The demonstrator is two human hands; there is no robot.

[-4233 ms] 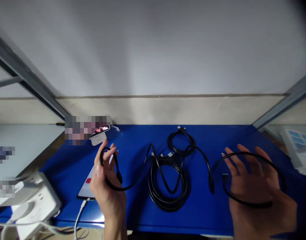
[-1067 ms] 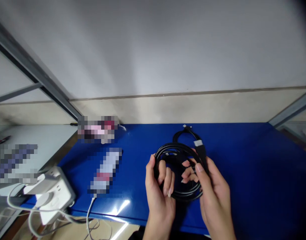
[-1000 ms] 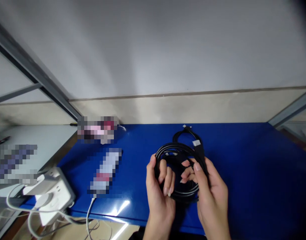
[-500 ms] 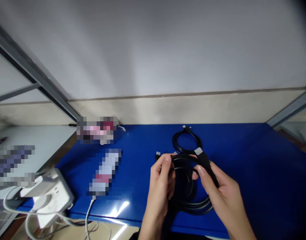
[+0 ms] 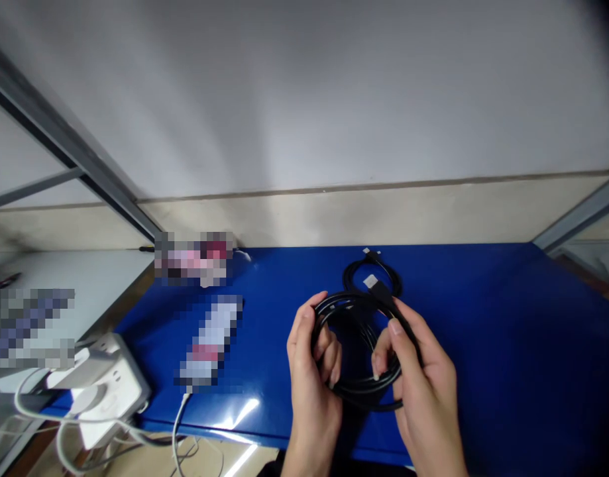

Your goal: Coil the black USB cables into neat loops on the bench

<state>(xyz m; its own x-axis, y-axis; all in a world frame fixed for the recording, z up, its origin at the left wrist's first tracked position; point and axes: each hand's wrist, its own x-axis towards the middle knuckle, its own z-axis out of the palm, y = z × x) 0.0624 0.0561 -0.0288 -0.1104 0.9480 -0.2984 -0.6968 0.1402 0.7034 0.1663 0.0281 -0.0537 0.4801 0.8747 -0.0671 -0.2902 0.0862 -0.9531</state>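
A thick black cable (image 5: 354, 384) is wound into a round coil above the table. My left hand (image 5: 311, 351) is closed around the coil's left side, with its fingers curled through the loop. On the right side, my right hand (image 5: 413, 358) grips the coil with thumb and fingers. A black plug (image 5: 378, 289) with a pale metal tip sticks up from the right hand. Behind the coil, a smaller coiled black cable (image 5: 348, 271) lies on the blue table (image 5: 274, 278). More black cable shows through the loop, partly hidden.
A white power strip (image 5: 118, 384) with plugged-in adapters stands at the left table edge, white cords (image 5: 177, 430) hanging near it. A blurred-out flat object (image 5: 209, 341) and another blurred-out item (image 5: 192, 258) lie on the left. A wall (image 5: 334, 218) rises behind.
My hands have drawn the loose loops into a rounder, tighter coil. The plug and my right hand have shifted left, and my left hand's fingers now wrap the coil.
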